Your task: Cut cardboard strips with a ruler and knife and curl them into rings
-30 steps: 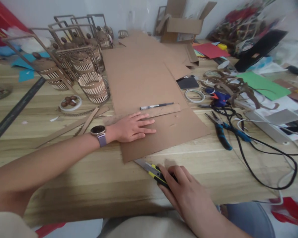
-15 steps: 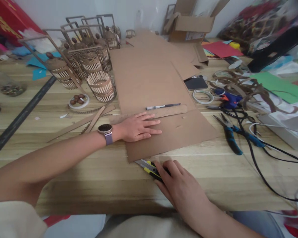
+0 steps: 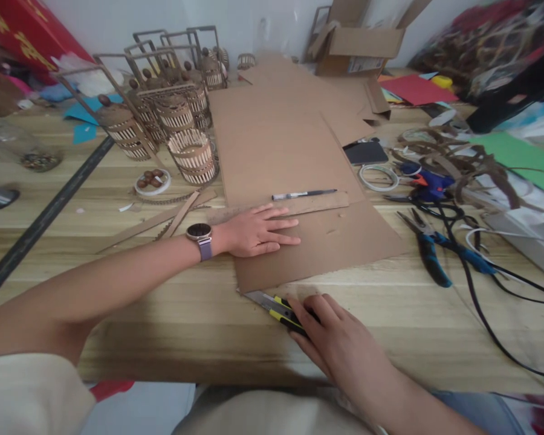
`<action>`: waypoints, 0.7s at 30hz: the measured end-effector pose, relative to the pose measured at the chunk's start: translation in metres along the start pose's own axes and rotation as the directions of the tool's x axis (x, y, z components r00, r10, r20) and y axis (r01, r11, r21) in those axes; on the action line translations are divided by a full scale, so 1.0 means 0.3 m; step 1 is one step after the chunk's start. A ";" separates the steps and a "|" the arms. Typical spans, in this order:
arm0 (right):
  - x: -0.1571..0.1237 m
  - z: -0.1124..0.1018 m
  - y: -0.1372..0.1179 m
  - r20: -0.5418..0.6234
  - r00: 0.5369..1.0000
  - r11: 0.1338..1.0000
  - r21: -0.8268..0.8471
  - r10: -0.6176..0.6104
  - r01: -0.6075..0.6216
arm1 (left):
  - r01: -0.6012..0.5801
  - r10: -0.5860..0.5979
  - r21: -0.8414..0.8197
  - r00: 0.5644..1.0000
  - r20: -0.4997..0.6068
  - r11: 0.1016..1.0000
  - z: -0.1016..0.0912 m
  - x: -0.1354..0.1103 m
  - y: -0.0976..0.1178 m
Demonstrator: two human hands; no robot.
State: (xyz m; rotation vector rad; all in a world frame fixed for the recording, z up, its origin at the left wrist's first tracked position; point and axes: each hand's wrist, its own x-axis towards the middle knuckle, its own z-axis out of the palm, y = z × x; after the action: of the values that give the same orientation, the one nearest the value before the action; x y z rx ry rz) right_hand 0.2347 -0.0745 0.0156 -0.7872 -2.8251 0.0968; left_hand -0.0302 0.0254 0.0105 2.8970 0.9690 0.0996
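A: Centring a clock on the left hand (image 3: 259,232), what is worrying you nearest us?

B: The right hand (image 3: 338,335) at five o'clock: its fingers are gripping the cutter (image 3: 288,315), and the bare blade (image 3: 258,298) is lying at six, by the near left corner of the cardboard (image 3: 320,241). I am not managing to tell whether it is touching; if its tip is catching there, the edge could be tearing

A: And the table (image 3: 172,350)?

B: Bare wood is showing along that edge, so a heavy stroke could be scoring it

A: Is the left hand safe?

B: It is lying flat over the cardboard and the strip (image 3: 326,203), fingers spread, thumb nearest the blade. If a stroke is slipping towards twelve, it could be reaching them; if the palm is pressing too lightly, the cardboard could be swivelling

A: Hitting what?

B: Perhaps the pliers (image 3: 430,248), lying at three just beside it. The pen (image 3: 304,194) at two could be rolling after a jolt, and the open basket (image 3: 193,158) standing at eleven could be getting nudged
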 end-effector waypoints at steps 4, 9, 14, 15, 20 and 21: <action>0.013 -0.013 0.039 0.041 0.998 0.998 0.040 -0.054 0.053 | -0.005 0.005 -0.007 1.000 0.000 1.000 -0.003 0.000 0.001; 0.036 -0.021 0.069 0.043 0.993 0.994 0.031 -0.106 0.105 | 0.013 -0.013 -0.017 1.000 0.020 1.000 -0.003 0.000 0.002; 0.047 -0.022 0.088 0.057 0.989 0.990 0.049 -0.138 0.136 | 0.012 -0.011 -0.023 1.000 0.021 1.000 -0.001 0.000 0.001; 0.049 -0.022 0.094 0.074 0.986 0.988 0.051 -0.147 0.143 | 0.009 -0.008 -0.022 1.000 0.022 1.000 -0.001 0.000 0.000; 0.069 -0.031 0.131 0.148 0.967 0.977 0.076 -0.209 0.200 | -0.002 0.002 -0.029 1.000 0.021 1.000 -0.004 -0.001 0.000; 0.074 -0.034 0.139 0.155 0.962 0.973 0.085 -0.225 0.214 | -0.001 0.001 -0.033 1.000 0.018 0.999 -0.004 -0.001 0.000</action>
State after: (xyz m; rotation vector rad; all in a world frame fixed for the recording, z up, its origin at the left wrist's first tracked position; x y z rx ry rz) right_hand 0.2393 -0.0273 0.0247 -0.4660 -3.0238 0.2309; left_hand -0.0305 0.0253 0.0115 2.8638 0.9538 0.0889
